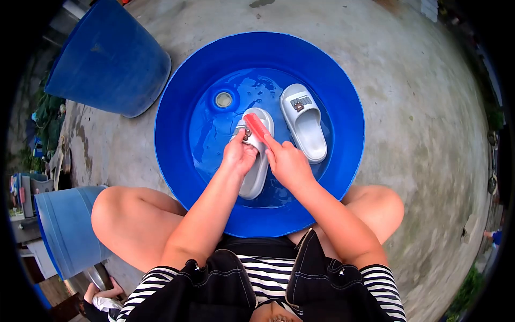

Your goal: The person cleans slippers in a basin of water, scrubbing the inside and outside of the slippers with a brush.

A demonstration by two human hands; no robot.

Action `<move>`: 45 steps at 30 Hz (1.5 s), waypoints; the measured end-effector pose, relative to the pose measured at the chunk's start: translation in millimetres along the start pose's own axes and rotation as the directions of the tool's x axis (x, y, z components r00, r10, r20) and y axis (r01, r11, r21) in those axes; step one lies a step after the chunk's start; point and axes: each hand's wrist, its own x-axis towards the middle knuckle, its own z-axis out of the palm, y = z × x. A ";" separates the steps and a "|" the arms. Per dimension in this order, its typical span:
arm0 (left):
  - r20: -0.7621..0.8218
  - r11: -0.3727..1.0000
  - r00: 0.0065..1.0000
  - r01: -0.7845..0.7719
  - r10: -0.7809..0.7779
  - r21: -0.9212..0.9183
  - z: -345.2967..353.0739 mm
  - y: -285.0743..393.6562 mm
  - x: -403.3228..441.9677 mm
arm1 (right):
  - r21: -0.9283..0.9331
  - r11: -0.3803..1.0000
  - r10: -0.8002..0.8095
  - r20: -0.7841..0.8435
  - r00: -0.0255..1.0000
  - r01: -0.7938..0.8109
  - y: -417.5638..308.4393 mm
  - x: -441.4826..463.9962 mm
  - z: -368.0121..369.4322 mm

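A pale grey slide sandal (254, 185) is in the large round blue tub (343, 91), its toe pointing away from me. My left hand (240, 154) grips this sandal at the strap, thumb on top. In my right hand (289, 163) is a pinkish-red scrub brush (257, 126), index finger stretched along its handle. The brush head lies against the sandal's strap, and its bristles are hidden underneath. Apart from them, a matching slide sandal (309, 134) with a small decorated strap rests on the tub's right side. Shallow water wets the bottom around both.
A big blue bucket (112, 64) stands beyond the tub at the upper left. Near my left knee is a lighter blue barrel (75, 228). A round drain plug (223, 100) sits in the tub floor. Concrete ground (424, 134) surrounds everything. Another person (104, 295) shows partly at lower left.
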 end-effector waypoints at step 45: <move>0.213 -0.344 0.912 -0.087 0.350 0.935 5.9 27.3 -16.0 | -0.184 0.976 -0.090 0.158 0.983 0.119 62.2 3.6 -8.3</move>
